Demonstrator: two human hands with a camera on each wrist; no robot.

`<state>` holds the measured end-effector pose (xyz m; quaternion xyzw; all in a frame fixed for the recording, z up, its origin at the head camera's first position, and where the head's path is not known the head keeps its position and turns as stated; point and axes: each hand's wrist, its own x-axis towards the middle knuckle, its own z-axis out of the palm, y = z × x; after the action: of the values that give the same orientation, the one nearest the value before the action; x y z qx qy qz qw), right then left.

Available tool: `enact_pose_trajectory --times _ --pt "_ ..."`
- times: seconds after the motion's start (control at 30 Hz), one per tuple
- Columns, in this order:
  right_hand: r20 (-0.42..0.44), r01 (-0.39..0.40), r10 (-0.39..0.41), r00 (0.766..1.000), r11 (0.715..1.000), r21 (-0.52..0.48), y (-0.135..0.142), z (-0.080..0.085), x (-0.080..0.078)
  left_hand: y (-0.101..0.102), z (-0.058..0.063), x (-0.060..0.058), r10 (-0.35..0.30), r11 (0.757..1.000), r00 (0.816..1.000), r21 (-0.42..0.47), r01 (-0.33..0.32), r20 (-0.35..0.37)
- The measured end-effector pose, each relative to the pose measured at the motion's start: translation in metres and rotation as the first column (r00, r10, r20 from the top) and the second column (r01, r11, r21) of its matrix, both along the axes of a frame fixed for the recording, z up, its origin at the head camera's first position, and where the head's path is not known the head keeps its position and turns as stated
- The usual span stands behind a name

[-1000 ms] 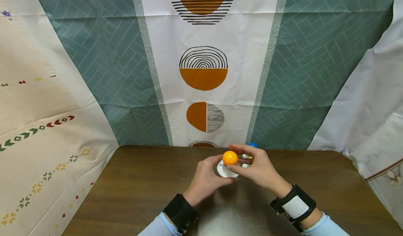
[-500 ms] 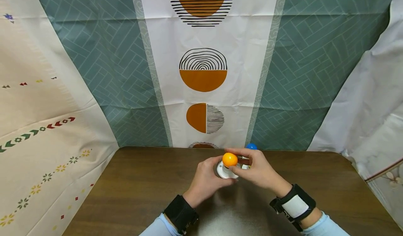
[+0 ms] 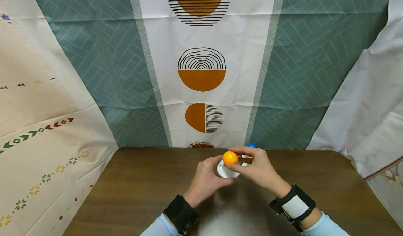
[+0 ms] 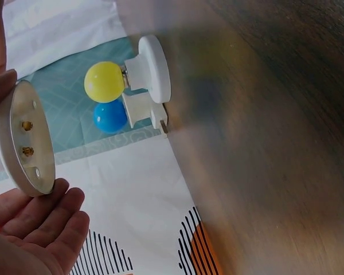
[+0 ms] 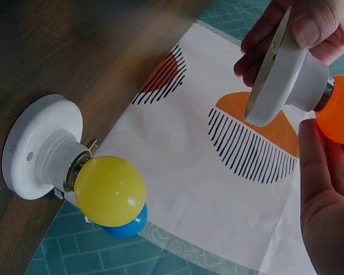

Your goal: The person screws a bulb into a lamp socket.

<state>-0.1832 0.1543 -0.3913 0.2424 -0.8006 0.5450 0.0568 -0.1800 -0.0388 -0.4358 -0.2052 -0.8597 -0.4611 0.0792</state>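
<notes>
My left hand [image 3: 207, 178] grips a white round lamp holder [image 5: 281, 77] by its rim, up off the table. Its hollow underside with brass screws faces the left wrist camera. An orange light bulb [image 3: 230, 158] sits in the holder's socket, with a bit of its metal base showing in the right wrist view. Thumb and fingers of my right hand [image 3: 256, 166] pinch that bulb from the right side. Behind the right hand, a yellow bulb [image 5: 110, 192] in another white lamp holder [image 5: 43, 147] stands on the table.
A blue bulb [image 4: 110, 116] in its own white holder stands close behind the yellow one, near the back edge of the brown wooden table [image 3: 141, 187]. A patterned cloth [image 3: 201, 33] hangs behind the table, and more fabric [image 3: 47, 124] hangs at the left.
My right fingers shifted slightly left round the orange bulb, then back to the right. The left hand and lamp holder have stayed in place.
</notes>
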Motion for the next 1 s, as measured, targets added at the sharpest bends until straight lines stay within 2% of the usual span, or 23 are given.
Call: enact_pose_trajectory --times 0.2,0.57,1.0 --pt "0.009 -0.007 0.006 1.000 1.000 0.028 0.0002 0.0027 -0.0019 0.0001 0.0013 -0.0010 0.011 1.000 1.000 -0.005 -0.011 0.003" --pt "0.030 -0.132 0.131 0.991 0.991 0.033 0.0035 0.0038 -0.0023 0.0012 0.0017 0.0005 0.027 0.999 1.000 -0.024 -0.027 0.000" --pt "0.044 -0.042 0.042 0.998 0.999 0.009 0.0039 0.0045 0.0000 0.0021 0.0029 0.0016 0.014 1.000 1.000 -0.026 -0.014 -0.017"
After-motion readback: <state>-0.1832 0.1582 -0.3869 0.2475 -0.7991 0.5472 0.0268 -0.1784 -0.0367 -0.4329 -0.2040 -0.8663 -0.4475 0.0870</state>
